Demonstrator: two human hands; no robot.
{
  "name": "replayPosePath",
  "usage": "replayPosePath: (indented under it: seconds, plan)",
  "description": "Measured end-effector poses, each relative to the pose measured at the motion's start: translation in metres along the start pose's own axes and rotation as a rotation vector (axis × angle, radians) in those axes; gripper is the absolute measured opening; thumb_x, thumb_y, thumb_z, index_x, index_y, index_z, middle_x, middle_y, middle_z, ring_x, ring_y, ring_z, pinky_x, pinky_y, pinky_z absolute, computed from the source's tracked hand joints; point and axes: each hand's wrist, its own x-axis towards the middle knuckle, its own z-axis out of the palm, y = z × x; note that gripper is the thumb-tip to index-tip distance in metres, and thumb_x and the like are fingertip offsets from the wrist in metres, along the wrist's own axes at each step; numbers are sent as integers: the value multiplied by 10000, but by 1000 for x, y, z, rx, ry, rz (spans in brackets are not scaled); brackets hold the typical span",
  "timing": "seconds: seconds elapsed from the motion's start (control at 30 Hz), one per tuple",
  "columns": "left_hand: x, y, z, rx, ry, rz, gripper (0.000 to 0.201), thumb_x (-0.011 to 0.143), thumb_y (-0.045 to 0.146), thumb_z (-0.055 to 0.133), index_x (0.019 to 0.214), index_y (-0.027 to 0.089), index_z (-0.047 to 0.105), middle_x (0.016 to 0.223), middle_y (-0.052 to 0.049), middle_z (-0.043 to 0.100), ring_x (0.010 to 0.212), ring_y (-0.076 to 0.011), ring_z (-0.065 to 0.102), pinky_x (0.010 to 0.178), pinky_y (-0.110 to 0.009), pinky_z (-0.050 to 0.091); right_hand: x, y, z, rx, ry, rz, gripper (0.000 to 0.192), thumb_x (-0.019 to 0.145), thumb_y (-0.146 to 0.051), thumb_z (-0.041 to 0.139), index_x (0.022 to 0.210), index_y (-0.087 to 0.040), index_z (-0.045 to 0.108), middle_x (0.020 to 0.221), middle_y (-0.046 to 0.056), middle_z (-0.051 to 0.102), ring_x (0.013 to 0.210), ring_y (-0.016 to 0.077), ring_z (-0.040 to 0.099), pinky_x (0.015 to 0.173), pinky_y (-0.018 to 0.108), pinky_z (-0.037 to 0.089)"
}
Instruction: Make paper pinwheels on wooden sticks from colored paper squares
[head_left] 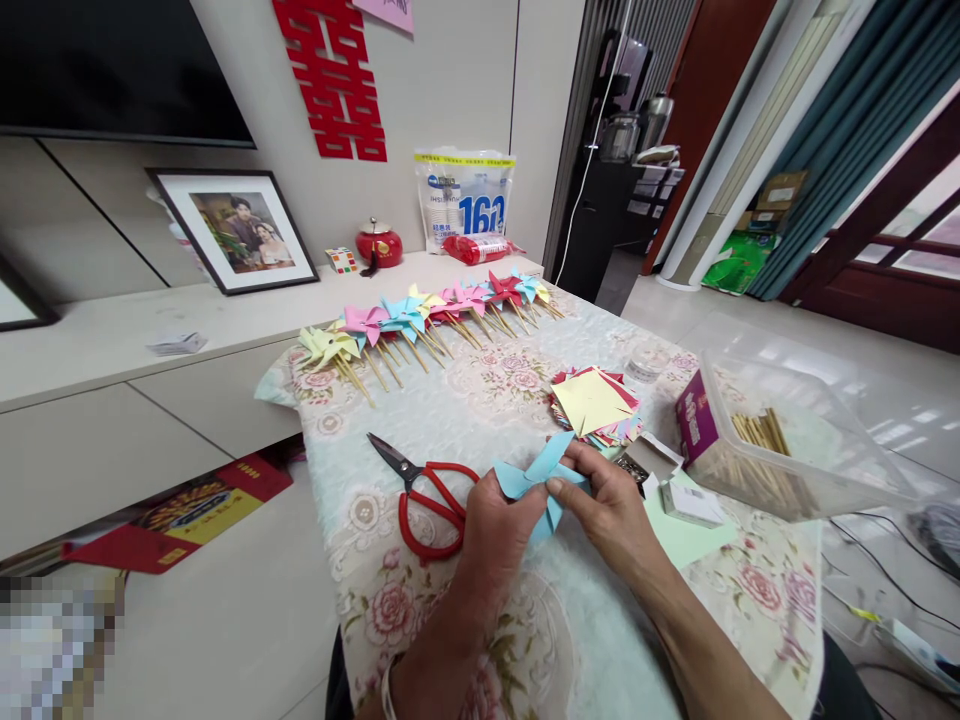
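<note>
Between my two hands is a light blue paper pinwheel (546, 462), its blades folded in toward the middle. My left hand (501, 520) grips its left side, the thumb pressed near the centre. From the right, my right hand (604, 490) pinches it, thumb and fingers closed on the paper. Just left of my left hand lie red-handled scissors (431, 500), blades pointing away. Beyond my right hand is a stack of cut paper squares (596, 402), pale yellow on top. A small open box of dark pins (634, 470) sits beside that hand.
Finished pinwheels on sticks (405, 318) line the table's far edge. At right stands a clear plastic bin (810, 420) holding wooden sticks. A small white box (691, 503) rests on pale green paper (701, 545). A round clear container (647, 363) stands behind the paper stack.
</note>
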Motion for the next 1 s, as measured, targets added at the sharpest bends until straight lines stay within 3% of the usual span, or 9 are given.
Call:
replayPosePath:
  seconds: [0.33,0.53,0.8,1.0]
  plan:
    - [6,-12,-2,-91,7,-82,160,568,255,785,677,162,713,561,9,635,546,-160,548,502,-244,406,0,-2,-1,-49,-6,3,304,839,-323,656,1111,-195,703,990,45,746,896,242,661,804,329,499]
    - [6,-17,-2,-120,-30,-87,163,604,269,760,680,154,671,552,29,590,505,-112,469,480,-223,376,1,-2,-1,-63,11,10,262,833,-330,656,1054,-203,712,943,35,747,843,232,660,754,322,504]
    - [5,-12,0,-241,-101,-85,291,600,269,823,844,140,731,730,-22,709,646,-155,573,610,-250,468,2,9,-2,151,-16,79,268,828,-315,701,1066,-192,693,930,43,753,880,233,680,797,337,517]
    - [4,-8,-2,-229,-102,-81,293,598,291,815,832,129,750,729,-30,723,666,-173,597,648,-265,472,3,11,-3,237,-26,107,309,823,-348,734,1085,-191,683,948,55,765,856,225,687,758,321,516]
